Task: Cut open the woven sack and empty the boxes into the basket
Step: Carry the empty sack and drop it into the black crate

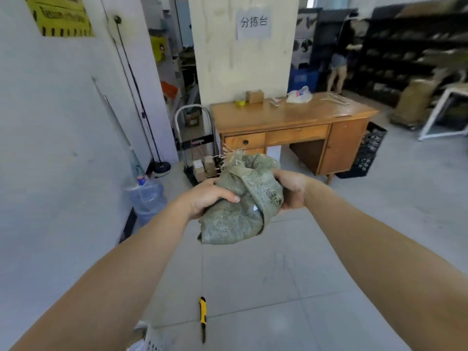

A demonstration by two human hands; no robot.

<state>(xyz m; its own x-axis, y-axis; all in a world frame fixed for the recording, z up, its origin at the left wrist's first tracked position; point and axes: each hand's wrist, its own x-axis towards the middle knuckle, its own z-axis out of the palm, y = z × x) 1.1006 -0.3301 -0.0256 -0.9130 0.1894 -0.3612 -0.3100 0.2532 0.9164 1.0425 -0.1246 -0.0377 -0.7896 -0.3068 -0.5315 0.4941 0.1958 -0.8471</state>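
Grip is firm: left hand (210,196) and right hand (291,188) both clutch the crumpled woven sack (243,198); below the sack, the knife (202,317) (blade maybe out) invites a misstep.

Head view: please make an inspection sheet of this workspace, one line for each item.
Surface: grey tiled floor.
Job's things: crumpled woven sack held up off the floor; yellow knife lying on the floor; corner of white basket at the bottom edge.
Clutter: water bottle and hand trolley by the left wall.
Grips: left hand and right hand both hold the sack.
Cables: dark line down the left wall; cable or pole, unclear.
Surroundings: wooden desk, black crate beside it, a person at shelves behind.
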